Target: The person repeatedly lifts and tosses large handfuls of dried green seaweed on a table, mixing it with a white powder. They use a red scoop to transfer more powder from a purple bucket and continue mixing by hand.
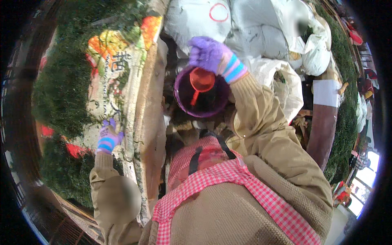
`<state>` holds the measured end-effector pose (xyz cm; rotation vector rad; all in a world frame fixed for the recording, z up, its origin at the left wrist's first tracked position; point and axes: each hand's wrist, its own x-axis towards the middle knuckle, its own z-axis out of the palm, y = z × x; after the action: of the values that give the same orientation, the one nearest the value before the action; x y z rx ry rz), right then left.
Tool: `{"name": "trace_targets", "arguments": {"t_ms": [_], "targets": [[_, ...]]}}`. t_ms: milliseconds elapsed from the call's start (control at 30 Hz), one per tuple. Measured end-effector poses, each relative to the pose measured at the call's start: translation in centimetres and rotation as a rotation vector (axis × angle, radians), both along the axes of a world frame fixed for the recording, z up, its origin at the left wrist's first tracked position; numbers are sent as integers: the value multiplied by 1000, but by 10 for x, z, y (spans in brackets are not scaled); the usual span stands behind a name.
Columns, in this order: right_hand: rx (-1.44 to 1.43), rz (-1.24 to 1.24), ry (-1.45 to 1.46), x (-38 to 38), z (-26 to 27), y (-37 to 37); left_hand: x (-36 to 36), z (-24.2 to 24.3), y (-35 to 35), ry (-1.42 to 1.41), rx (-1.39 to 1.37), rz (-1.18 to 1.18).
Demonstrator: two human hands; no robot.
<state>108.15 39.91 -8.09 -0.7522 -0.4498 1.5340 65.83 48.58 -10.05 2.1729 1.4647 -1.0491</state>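
Observation:
My left hand (108,134), in a purple knit glove with blue stripes, rests over a printed plastic sack (98,95) spread on the surface at the left. Its thumb stands apart from the fingers, and thin green strands lie at the fingertips. In a matching glove, my right hand (206,55) is above the far rim of a purple bucket (180,105). Its fingers are curled and blurred; whether they grip anything is hidden. A red plastic ladle (202,80) lies inside the bucket just below that hand, its handle towards me.
Dark green, fine plant matter (61,101) is heaped around the sack. Stuffed white sacks (196,24) stand beyond the bucket, and an open white sack (291,88) is to its right. A brown board (321,131) borders more green heaps (343,137) at the right. People are far right.

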Motion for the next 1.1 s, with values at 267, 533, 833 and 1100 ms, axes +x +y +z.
{"name": "trace_targets", "arguments": {"t_ms": [267, 533, 833, 1100], "targets": [[-749, 239, -933, 1, -239, -74, -13, -5, 0, -23, 3, -5], [-1352, 187, -930, -76, -355, -75, -21, -1, 0, -83, 41, -96], [-1350, -135, -464, -93, -369, -74, -22, 2, -8, -182, 122, -87], [-1211, 284, -1584, -33, -301, -118, -19, 2, -8, -154, 129, -120]]}}
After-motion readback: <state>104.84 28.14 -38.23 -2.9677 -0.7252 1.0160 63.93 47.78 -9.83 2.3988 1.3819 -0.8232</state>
